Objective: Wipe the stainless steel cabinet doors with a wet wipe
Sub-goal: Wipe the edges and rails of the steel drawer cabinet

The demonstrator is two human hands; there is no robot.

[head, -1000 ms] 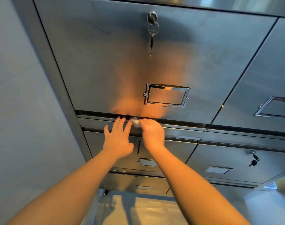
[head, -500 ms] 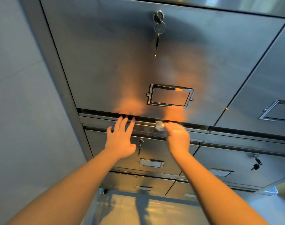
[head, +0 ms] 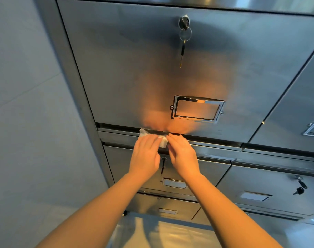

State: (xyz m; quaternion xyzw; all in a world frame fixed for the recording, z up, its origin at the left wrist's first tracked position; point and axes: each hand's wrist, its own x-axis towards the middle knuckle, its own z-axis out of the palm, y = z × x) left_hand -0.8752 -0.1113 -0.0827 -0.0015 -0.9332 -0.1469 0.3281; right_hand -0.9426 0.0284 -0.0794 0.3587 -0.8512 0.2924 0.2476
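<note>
Both hands are raised to the lower edge of the large stainless steel cabinet door (head: 134,68), at the horizontal ledge (head: 116,136) that runs beneath it. The wet wipe (head: 162,143) is found between the two hands, spread along that ledge; one white corner shows past the left hand's fingertips at the door's bottom gap, and a folded end shows between the hands. The left hand (head: 145,156) is laid over the wipe with fingers together and fairly straight, pressing it to the metal. The right hand (head: 184,158) is set just beside it, fingers close together and bent toward the wipe's folded end; whether that end is pinched cannot be told, the fingertips being hidden. Half a second ago the wipe was held bunched in the right hand alone, farther right on the ledge, while the left hand lay bare on the ledge with fingers spread; now the hands are drawn together and the wipe is under the left. A key ring (head: 184,35) hangs from the lock near the door's top, and a chromed label holder (head: 197,109) is fixed lower down. A warm reflection of the hands is seen in the door above them.
</note>
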